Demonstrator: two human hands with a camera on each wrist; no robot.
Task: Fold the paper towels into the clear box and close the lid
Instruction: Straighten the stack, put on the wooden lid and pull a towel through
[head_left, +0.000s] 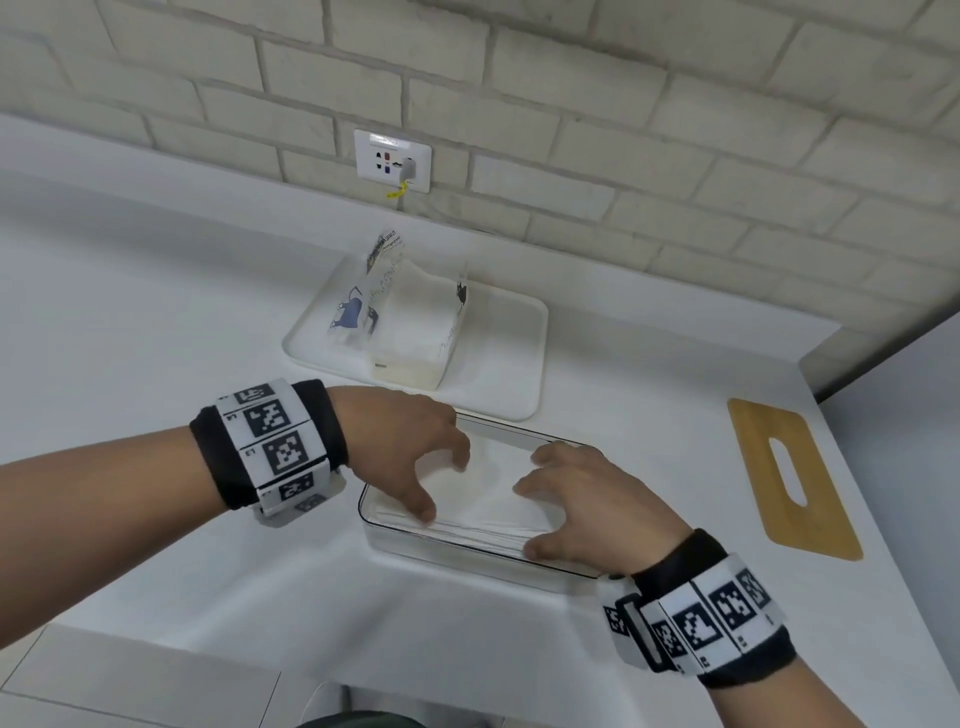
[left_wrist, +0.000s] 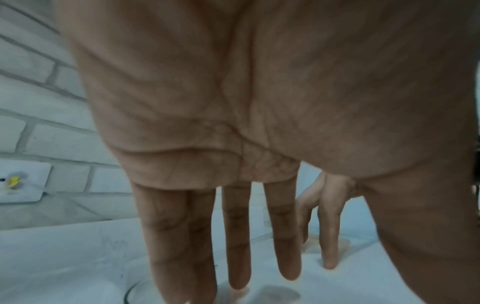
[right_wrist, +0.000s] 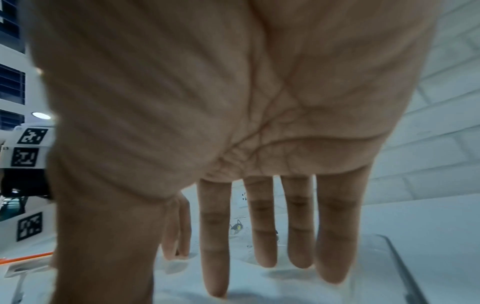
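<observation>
Nearest the viewer, the clear box (head_left: 519, 564) is stood on the white table (head_left: 156, 322), lid off, so that its open top faces both hands. A stack of folded paper towels (head_left: 493, 499) is already laid inside it, filling most of the floor of the box. The right hand (head_left: 587, 499) is spread over the near right part of the stack, its fingers (right_wrist: 262, 236) held straight and apart with the tips pressed onto the paper; nothing is clamped. The left hand (head_left: 410, 447) is reached in from the far left side, its fingers (left_wrist: 236, 236) likewise extended and parted, tips down on the towels, thumb toward the near left corner. The spread of both hands is judged to serve flattening: pressure is shared across the sheet so the stack sits below the rim and a lid can seat. Beyond the box, a white tray (head_left: 519, 322) is kept just behind it, carrying the opened towel packet (head_left: 405, 317), placed close so further sheets are within reach. Off to the right, well apart, a wooden board with a slot (head_left: 795, 478) is laid flat; it may be the lid, though that cannot be told. Farthest back, a wall socket (head_left: 392, 160) is set in the brick wall
</observation>
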